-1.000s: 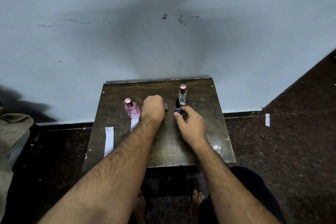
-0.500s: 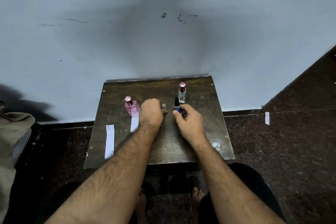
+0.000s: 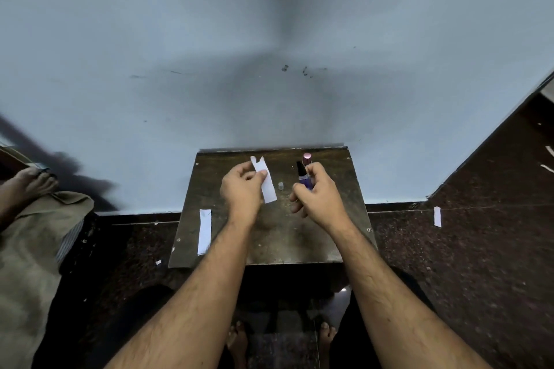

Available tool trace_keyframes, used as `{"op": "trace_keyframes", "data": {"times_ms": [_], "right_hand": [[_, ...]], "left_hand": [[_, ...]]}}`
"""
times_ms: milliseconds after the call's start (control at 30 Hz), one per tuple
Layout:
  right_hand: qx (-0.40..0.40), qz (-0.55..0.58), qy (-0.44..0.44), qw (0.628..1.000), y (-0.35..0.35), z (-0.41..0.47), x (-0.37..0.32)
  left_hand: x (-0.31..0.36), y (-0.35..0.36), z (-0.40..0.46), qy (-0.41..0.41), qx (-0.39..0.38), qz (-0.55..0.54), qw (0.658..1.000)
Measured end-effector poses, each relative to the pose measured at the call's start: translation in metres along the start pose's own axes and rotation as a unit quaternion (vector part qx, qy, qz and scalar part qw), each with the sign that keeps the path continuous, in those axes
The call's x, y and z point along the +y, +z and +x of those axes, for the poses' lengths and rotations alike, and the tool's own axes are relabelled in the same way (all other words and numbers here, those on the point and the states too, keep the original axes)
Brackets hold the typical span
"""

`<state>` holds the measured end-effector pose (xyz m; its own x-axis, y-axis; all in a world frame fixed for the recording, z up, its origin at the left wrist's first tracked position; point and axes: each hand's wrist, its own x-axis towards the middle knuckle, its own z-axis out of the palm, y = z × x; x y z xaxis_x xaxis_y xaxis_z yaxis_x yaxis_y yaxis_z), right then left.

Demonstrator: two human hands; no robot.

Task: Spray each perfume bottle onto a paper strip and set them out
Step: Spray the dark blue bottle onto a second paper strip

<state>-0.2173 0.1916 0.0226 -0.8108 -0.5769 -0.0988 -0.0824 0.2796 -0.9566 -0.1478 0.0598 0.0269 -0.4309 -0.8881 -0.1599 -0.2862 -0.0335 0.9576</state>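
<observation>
Head view: small dark table (image 3: 269,243) stands vs a pale wall (image 3: 209,39), dark floor (image 3: 464,249) on both sides. Both hands are raised over the far half of the table. Left hand (image 3: 239,190) has its fingers curled, thumb & fingertips pinching a white paper strip (image 3: 265,181); strip's long axis runs far-near w/ a slight lean, its notched end pointing to the far side, near end hanging free. Right hand (image 3: 317,192) is wrapped round a blue perfume bottle (image 3: 305,180), held upright approx, black spray top pointing up & away, just right of the strip but not touching it. Small clear cap (image 3: 281,185) sits on the table btwn the hands. Pink-capped bottle (image 3: 307,156) stands behind the right hand, mostly hidden. Second strip (image 3: 205,231) lies flat at the table's left edge, long axis far-near. Another strip (image 3: 437,216) lies on the floor, right side.
</observation>
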Motion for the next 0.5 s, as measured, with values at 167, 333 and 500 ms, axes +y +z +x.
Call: {"op": "trace_keyframes", "data": {"times_ms": [167,333,500], "right_hand": [[-0.017,0.013,-0.066,0.998,-0.003,-0.025,-0.054],[0.014,-0.002,-0.175,0.984,-0.013,-0.055,-0.102],[0.061,-0.035,-0.234,0.97,-0.024,-0.082,-0.141]], "left_hand": [[0.049,-0.029,-0.02,-0.09,0.002,-0.24,0.967],[0.097,-0.06,-0.043,-0.072,-0.003,-0.306,0.949],[0.126,-0.082,-0.063,-0.005,0.011,-0.273,0.962]]}}
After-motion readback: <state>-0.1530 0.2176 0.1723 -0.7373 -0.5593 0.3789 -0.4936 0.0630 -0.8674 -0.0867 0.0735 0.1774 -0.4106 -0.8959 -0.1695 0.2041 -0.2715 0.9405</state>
